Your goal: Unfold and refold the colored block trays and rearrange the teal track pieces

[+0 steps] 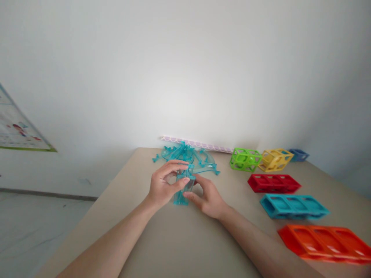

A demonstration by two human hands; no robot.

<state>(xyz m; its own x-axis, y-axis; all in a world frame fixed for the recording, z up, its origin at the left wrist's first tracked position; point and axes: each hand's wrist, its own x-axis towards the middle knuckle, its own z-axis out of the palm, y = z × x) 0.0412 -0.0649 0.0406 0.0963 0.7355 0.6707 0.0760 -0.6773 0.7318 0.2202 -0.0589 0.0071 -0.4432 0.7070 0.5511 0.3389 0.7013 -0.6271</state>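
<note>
Head view: nearest the camera, two bare forearms [255, 241] reach in over a beige table [171, 247], converging on a clear blue-green plastic piece [180, 199] between the hands, just short of a pile of similar loose parts [182, 152]. Long axis of the held piece runs roughly away from the body, tilted slightly right at its far end. Left hand [166, 181] lies to its left, thumb and fingers pinching the far half; right hand [210, 197] lies to its right, thumb against the near half, fingers curled behind, tips partly hidden. Both touch it; neither is clearly nearer. Whether it is one part or several joined, cannot tell. Counts: one held piece; loose parts many, too tangled to number; one patterned strip [203, 145] behind them, along the wall [185, 77]. On the right, six openwork blocks: one green [245, 160], one yellow [275, 160], one dark blue [300, 155], then three long ones, red [274, 183], teal [295, 207] and orange [324, 243], each with three openings on top. One poster [23, 127], far left.
</note>
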